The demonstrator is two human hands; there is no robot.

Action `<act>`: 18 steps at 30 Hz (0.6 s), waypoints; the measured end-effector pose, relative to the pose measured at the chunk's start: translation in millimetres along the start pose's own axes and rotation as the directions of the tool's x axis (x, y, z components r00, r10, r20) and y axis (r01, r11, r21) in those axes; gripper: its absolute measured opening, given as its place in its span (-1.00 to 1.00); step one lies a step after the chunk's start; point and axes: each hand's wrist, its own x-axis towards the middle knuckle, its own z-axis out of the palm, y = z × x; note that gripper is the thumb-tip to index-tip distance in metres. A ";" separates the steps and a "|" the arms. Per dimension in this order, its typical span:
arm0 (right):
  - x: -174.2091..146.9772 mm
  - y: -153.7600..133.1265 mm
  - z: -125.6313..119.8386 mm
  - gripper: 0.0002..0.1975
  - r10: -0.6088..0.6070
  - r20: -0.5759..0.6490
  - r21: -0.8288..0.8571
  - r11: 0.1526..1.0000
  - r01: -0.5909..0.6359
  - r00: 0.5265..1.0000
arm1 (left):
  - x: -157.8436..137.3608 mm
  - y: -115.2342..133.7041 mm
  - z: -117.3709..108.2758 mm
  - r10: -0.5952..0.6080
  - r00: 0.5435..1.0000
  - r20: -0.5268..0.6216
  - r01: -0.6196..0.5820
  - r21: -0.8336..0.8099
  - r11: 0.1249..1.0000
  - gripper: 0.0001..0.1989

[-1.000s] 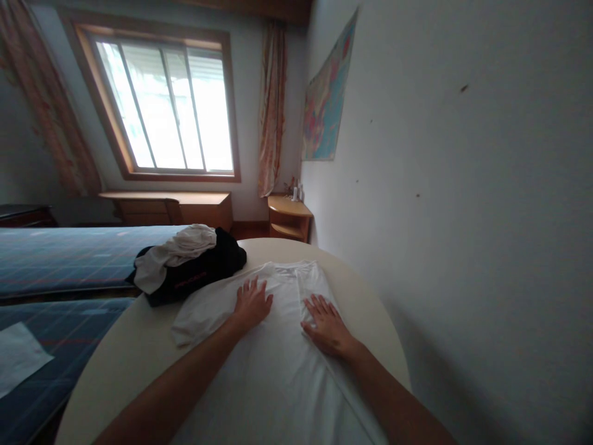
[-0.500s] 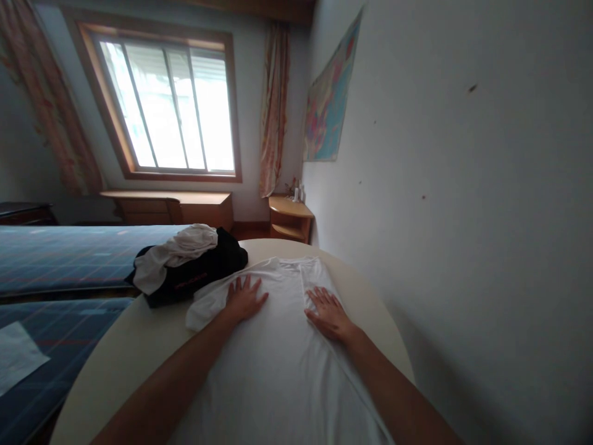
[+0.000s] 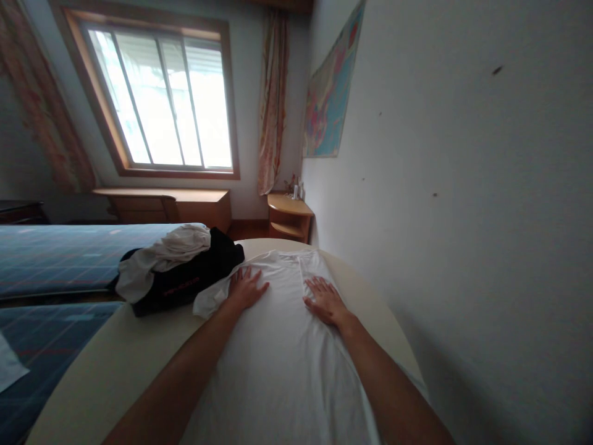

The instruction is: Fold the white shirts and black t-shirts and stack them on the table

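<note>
White cloth: shirt [image 3: 278,352] flat on the counter [image 3: 115,358], right side seemingly folded in, left sleeve [image 3: 208,300] not yet. My left hand [image 3: 247,289] and right hand [image 3: 327,301] rest on it, fingers outstretched, gripping nothing (creases show lower down).

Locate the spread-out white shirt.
In the head view, the white shirt lies at lower centre on the table, beneath the left hand and right hand, right of the black cloth.
</note>
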 end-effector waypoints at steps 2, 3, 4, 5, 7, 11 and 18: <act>0.9 0.4 1.2 -0.30 -0.003 -0.010 0.007 1.000 0.003 1.000 | -5.5 11.6 -7.6 0.042 0.998 -0.052 -0.042 0.004 0.999 -0.42; 0.8 0.1 1.3 -0.30 -0.004 -0.014 0.013 1.000 0.004 1.000 | -9.7 20.0 -11.1 0.072 0.995 -0.071 -0.072 0.002 0.997 -0.45; 0.2 -0.4 1.1 -0.30 -0.007 -0.019 0.024 1.000 0.007 1.000 | -14.9 30.1 -14.0 0.103 0.992 -0.076 -0.104 -0.004 0.995 -0.48; -1.0 -1.1 0.6 -0.30 -0.012 -0.023 0.039 0.999 0.013 1.000 | -21.3 41.4 -16.4 0.140 0.988 -0.071 -0.141 -0.013 0.990 -0.49; -5.5 -2.3 -1.3 -0.30 -0.032 -0.027 0.076 0.997 0.034 0.999 | -37.0 66.2 -19.0 0.238 0.970 -0.048 -0.240 -0.038 0.970 -0.50; -28.0 2.2 -7.5 -0.38 -0.116 -0.081 0.107 0.986 0.124 0.990 | -70.8 109.2 -19.5 0.404 0.915 -0.004 -0.403 -0.083 0.912 -0.52; -106.2 34.0 -25.0 -0.69 -0.095 -0.150 0.070 0.992 0.107 0.984 | -90.8 131.4 -21.5 0.428 0.903 0.032 -0.422 -0.119 0.899 -0.58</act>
